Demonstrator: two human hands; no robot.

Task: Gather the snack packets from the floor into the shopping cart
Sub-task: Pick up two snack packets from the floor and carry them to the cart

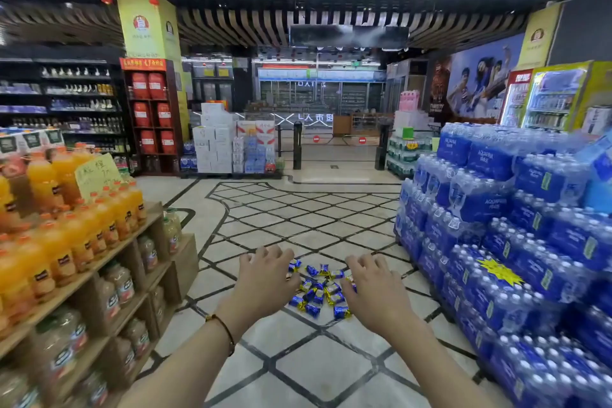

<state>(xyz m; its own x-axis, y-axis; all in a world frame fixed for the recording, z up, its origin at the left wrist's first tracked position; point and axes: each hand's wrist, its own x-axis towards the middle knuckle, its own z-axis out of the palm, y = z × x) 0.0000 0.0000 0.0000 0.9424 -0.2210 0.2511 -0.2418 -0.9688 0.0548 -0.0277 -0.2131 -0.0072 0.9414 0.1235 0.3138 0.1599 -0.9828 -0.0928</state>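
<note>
Several small blue and gold snack packets [319, 288] lie in a loose pile on the tiled floor in the aisle. My left hand [263, 278] reaches down at the pile's left side, fingers spread and relaxed, covering a few packets. My right hand [371, 285] reaches down at the pile's right side, fingers also spread. Whether either hand touches the packets I cannot tell. Neither hand holds anything. No shopping cart is in view.
A wooden shelf of orange juice bottles [66, 225] stands close on the left. Stacked blue packs of water bottles [513, 242] rise close on the right. The marble floor [298, 209] stretches ahead toward stacked white boxes [215, 139] and entrance gates [298, 149].
</note>
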